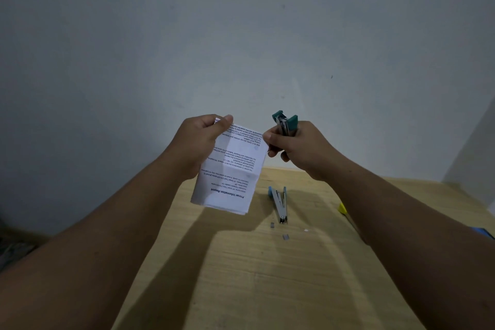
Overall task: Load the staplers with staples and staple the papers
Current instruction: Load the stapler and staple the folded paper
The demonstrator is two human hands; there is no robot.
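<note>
My left hand point(199, 142) pinches the top corner of a folded stack of printed papers point(230, 171), which hangs in the air above the wooden table point(267, 276). My right hand point(297, 144) grips a teal stapler point(285, 123) held upright, its jaws pointing up, just right of the papers' top edge. The right thumb touches the paper's upper right corner. A second, light blue stapler point(279, 203) lies open on the table below. Two small strips of staples point(272, 225) point(285, 236) lie near its tip.
A plain grey wall rises straight behind the table. A yellow object point(342, 208) and a blue object point(482, 231) show at the table's right edge, partly hidden by my right forearm. The floor is dim at lower left.
</note>
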